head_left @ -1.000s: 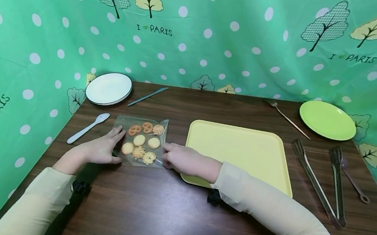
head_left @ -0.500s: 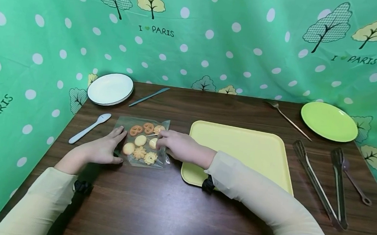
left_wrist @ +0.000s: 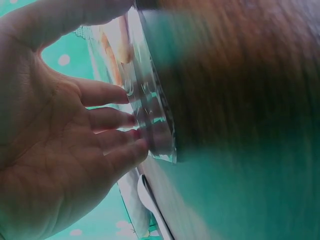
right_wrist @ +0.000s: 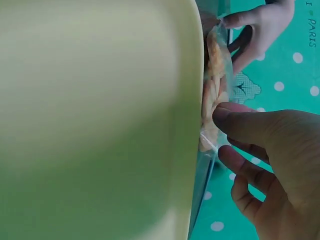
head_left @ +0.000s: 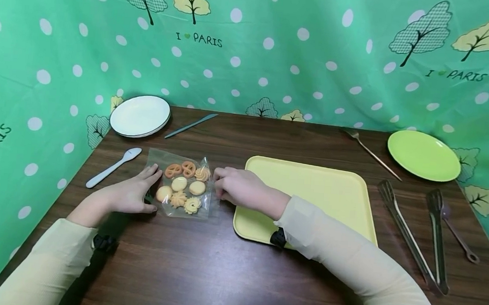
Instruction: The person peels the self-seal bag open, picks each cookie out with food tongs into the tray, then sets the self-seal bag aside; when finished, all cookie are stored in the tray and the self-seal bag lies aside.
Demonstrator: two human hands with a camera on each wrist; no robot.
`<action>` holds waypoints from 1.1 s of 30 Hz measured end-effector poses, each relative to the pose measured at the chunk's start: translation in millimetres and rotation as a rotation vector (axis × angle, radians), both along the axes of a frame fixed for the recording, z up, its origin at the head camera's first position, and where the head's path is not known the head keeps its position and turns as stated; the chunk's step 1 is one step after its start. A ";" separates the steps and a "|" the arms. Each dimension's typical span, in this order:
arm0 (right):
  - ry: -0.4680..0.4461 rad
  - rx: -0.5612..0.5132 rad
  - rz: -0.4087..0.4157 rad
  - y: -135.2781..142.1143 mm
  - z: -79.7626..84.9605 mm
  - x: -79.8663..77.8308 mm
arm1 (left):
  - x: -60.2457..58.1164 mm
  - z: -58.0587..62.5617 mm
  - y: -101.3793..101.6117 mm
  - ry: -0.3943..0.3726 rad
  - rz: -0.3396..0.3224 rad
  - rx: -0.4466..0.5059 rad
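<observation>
A clear plastic bag of cookies (head_left: pixel 179 185) lies on the dark wood table, with pretzels, round cookies and piped cookies inside. My left hand (head_left: pixel 135 192) rests at its left edge, thumb and fingers spread apart. In the left wrist view the fingertips of the left hand (left_wrist: pixel 55 120) touch the film. At the bag's right edge is my right hand (head_left: pixel 241 188), fingers bent. The right wrist view has the thumb of the right hand (right_wrist: pixel 280 150) over the index finger at the film's edge, seemingly pinching it; the exact contact is partly hidden.
A yellow tray (head_left: pixel 306 191) sits under the right forearm. Around stand a white plate (head_left: pixel 139 115), blue knife (head_left: pixel 190 126), pale spreader (head_left: pixel 114 167), fork (head_left: pixel 371 150), green plate (head_left: pixel 424 155), metal tongs (head_left: pixel 410 239) and a spoon-like utensil (head_left: pixel 459 236).
My right hand went from the bag's right edge onto the bag, then back rightward. The bag's right edge has shifted and rumpled. The left hand has stayed in place.
</observation>
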State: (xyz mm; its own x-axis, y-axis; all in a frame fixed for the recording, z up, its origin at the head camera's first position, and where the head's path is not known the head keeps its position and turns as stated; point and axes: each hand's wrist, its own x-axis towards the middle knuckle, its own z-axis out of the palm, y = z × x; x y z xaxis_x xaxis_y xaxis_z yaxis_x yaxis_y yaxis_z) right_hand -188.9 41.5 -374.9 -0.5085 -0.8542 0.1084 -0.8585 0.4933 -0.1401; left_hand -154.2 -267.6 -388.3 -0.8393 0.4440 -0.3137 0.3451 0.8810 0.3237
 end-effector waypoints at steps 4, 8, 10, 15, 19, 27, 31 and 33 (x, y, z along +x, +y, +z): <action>-0.008 -0.016 0.012 -2.0 1.4 -4.1 | 1.8 1.6 0.1 -0.002 0.001 0.005; -0.042 -0.048 -0.015 -7.3 0.4 -13.1 | 2.6 2.8 2.8 -0.016 0.007 0.002; -0.063 -0.057 -0.027 -11.3 -0.5 -18.2 | 2.8 3.2 3.1 -0.023 0.011 -0.002; -0.065 -0.035 -0.048 -23.1 -3.3 -29.4 | 1.9 2.5 1.9 -0.034 0.014 -0.006; -0.011 -0.012 -0.080 -30.0 -5.2 -35.5 | 1.5 2.3 1.4 -0.034 0.016 -0.005; 0.006 0.017 -0.139 -16.7 -1.9 -39.4 | 2.4 2.5 1.9 -0.037 0.018 -0.004; -0.006 0.043 -0.162 -7.7 -1.0 -38.3 | 2.8 0.7 1.1 -0.022 0.015 0.001; -0.016 0.056 -0.165 -4.5 -1.0 -37.4 | 2.8 -0.2 1.8 -0.015 0.007 0.008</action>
